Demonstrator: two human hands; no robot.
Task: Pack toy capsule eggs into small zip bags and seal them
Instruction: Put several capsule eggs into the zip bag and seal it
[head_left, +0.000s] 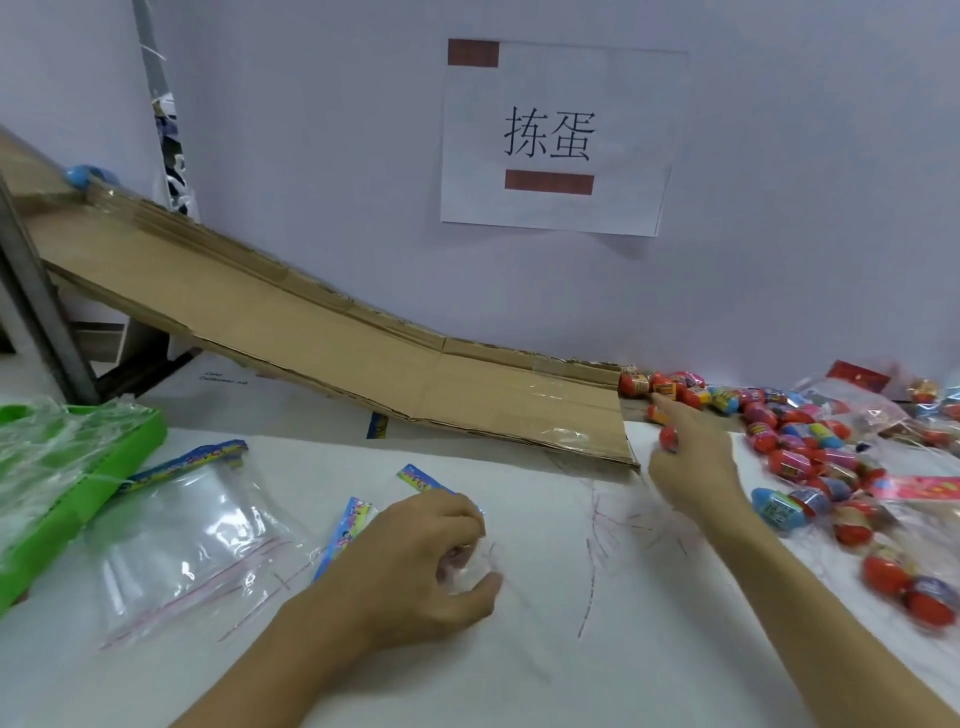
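Right hand (693, 457) is motion-blurred; a red capsule egg (668, 438) is seen at its fingers (670, 410), index extended toward the egg pile, but whether the egg is gripped cannot be told. The egg pile (810, 447) is smeared at the right frame edge and partly cut off; some eggs there appear already bagged. Left hand (431, 566) is curled, its fingers pinching a clear zip bag (470, 564) against the tabletop (571, 649); the bag's outline is barely made out, only its coloured header strip (421, 480) showing above the knuckles. Further empty bags (197, 540) lie left of it, beside a green tray (78, 499). A cardboard ramp (332, 343) slopes down to the pile; one blue egg (83, 175) sits at its top. A paper sign (556, 140) is fixed on the wall.
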